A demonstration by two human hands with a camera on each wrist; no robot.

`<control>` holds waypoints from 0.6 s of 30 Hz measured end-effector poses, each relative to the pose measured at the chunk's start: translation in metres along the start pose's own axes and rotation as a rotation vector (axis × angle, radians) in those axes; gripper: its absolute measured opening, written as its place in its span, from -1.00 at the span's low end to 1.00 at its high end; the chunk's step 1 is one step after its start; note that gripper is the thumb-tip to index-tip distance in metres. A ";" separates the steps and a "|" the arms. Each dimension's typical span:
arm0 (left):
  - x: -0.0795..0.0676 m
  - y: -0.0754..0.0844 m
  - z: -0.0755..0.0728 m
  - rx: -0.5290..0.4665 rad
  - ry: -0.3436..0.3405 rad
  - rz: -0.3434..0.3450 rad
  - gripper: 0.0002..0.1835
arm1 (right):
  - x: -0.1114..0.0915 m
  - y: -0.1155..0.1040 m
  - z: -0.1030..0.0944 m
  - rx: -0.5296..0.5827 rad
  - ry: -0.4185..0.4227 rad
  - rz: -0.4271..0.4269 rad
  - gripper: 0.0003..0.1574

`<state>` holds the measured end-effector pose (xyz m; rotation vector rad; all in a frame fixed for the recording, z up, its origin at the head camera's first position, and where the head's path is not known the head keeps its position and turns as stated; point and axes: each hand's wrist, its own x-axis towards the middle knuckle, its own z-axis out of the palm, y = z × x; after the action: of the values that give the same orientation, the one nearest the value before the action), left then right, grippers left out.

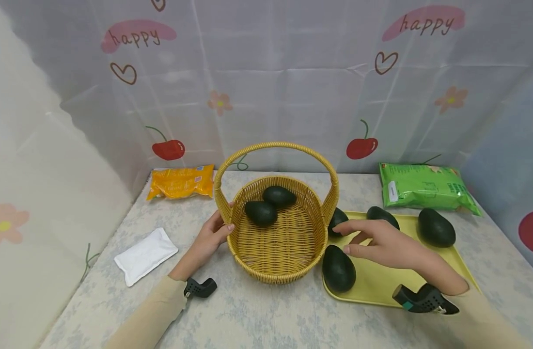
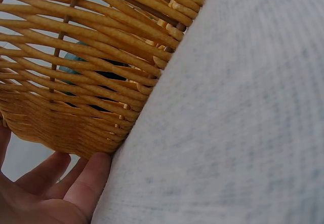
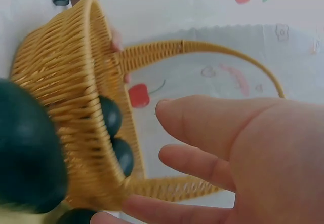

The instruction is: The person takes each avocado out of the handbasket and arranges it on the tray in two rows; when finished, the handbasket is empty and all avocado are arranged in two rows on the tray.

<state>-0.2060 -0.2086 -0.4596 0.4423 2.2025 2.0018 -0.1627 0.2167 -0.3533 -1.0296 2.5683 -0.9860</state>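
In the head view, a yellow woven basket [image 1: 277, 278] with a tall arched handle stands mid-table. Two dark green avocados [image 1: 261, 214] lie inside it. My left hand [image 1: 209, 238] holds the basket's left side by the handle base; fingertips touch the outer weave [image 2: 71, 127] in the left wrist view. My right hand [image 1: 382, 245] hovers over the yellow tray [image 1: 380, 286], fingers spread and apart from the fruit. Several avocados are on the tray: one [image 1: 338, 269] at its front left, another [image 1: 436, 228] at the far right. One by the basket [image 1: 337, 223] is partly hidden.
An orange packet [image 1: 180, 182] lies at the back left, with a white pouch [image 1: 146, 256] in front of it. A green packet [image 1: 425, 186] sits behind the tray. Printed curtains [image 1: 284, 87] enclose the table's back and sides.
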 end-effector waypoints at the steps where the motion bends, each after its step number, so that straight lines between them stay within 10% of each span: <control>1: 0.000 0.000 0.000 0.001 -0.001 -0.003 -0.30 | 0.003 -0.003 -0.002 0.003 -0.003 -0.008 -0.48; 18: 0.000 0.000 0.000 0.000 0.003 -0.010 -0.31 | 0.084 -0.062 0.004 -0.178 -0.170 -0.154 -0.43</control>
<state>-0.2061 -0.2089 -0.4592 0.4274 2.2025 1.9986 -0.1898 0.1246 -0.3110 -1.3143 2.5004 -0.6775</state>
